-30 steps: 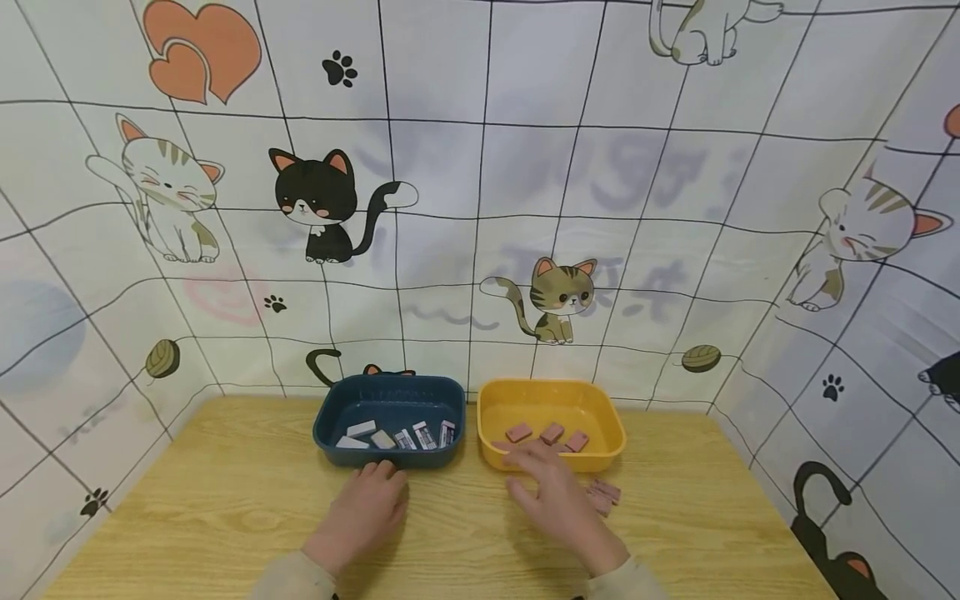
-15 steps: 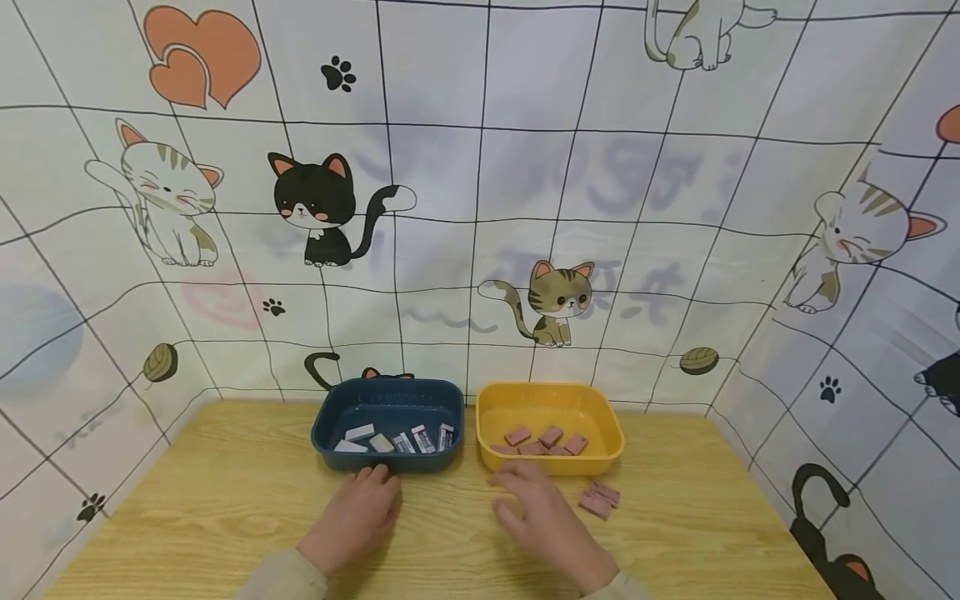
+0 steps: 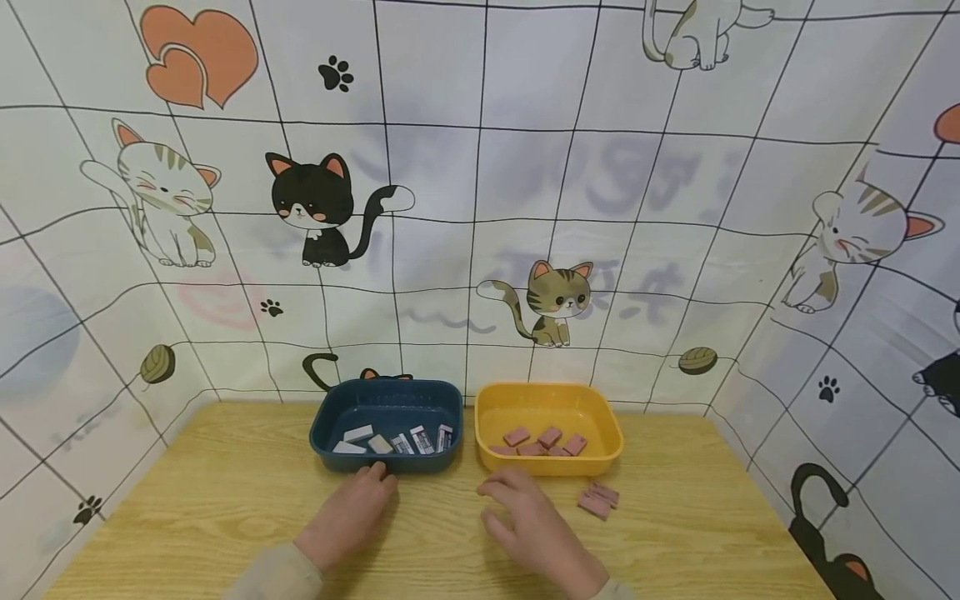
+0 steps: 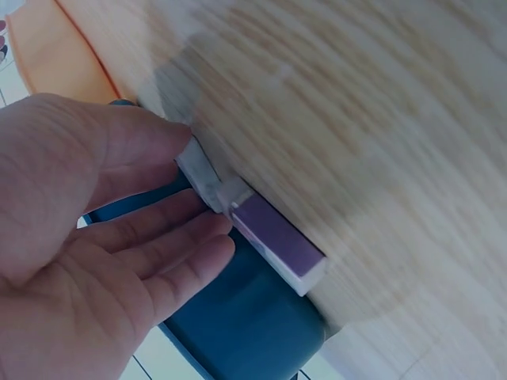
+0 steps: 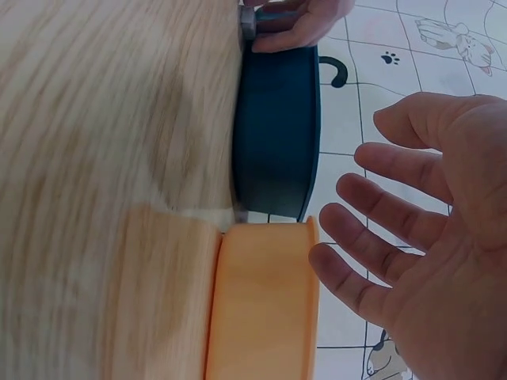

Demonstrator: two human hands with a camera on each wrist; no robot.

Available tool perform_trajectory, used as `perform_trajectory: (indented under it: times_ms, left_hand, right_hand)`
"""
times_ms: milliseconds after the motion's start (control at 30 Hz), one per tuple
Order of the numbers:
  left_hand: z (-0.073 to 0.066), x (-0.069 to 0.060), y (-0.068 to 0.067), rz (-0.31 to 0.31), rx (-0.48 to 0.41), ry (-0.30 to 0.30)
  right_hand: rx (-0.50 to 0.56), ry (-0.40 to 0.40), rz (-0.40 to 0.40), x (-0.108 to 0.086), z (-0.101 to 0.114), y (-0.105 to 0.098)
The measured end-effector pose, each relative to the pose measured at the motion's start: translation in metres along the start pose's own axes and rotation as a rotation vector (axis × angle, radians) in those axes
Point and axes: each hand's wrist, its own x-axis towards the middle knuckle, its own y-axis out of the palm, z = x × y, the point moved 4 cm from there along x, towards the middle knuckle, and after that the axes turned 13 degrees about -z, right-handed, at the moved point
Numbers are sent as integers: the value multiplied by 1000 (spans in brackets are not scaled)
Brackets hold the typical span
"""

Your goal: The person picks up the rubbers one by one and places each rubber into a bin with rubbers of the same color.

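Note:
My left hand (image 3: 348, 512) is low in front of the blue bin (image 3: 386, 463). In the left wrist view its thumb and fingertips pinch a small whitish eraser (image 4: 200, 172) on the table against the bin's side. End to end with it lies an eraser in a purple sleeve (image 4: 277, 241); the head view hides both behind the hand. My right hand (image 3: 536, 525) hovers before the yellow bin (image 3: 551, 467), fingers spread and relaxed, palm bare in the right wrist view. Several pink erasers (image 3: 532, 449) lie inside the yellow bin. White and sleeved erasers (image 3: 422, 439) lie inside the blue one.
A few pink erasers (image 3: 597, 500) lie together on the wooden table (image 3: 675, 533), right of my right hand. Both bins stand side by side against the cat-patterned wall covering (image 3: 435, 250).
My right hand has drawn back from the yellow bin's front rim and shifted left, toward the gap between the bins. The left hand stays almost in place before the blue bin.

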Motion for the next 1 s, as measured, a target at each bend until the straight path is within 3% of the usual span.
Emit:
perform_trajectory:
  times_ms: [333, 500, 667, 1000]
  left_hand:
    - [4, 0, 1, 6, 27, 58]
    - [6, 0, 1, 31, 28, 50]
    - [6, -2, -5, 12, 28, 53]
    - [4, -1, -26, -43, 35, 115]
  right_hand:
    - [25, -46, -12, -1, 8, 7]
    - [35, -71, -25, 0, 9, 12]
    - [31, -50, 2, 0, 8, 18]
    - [38, -39, 34, 4, 8, 25]
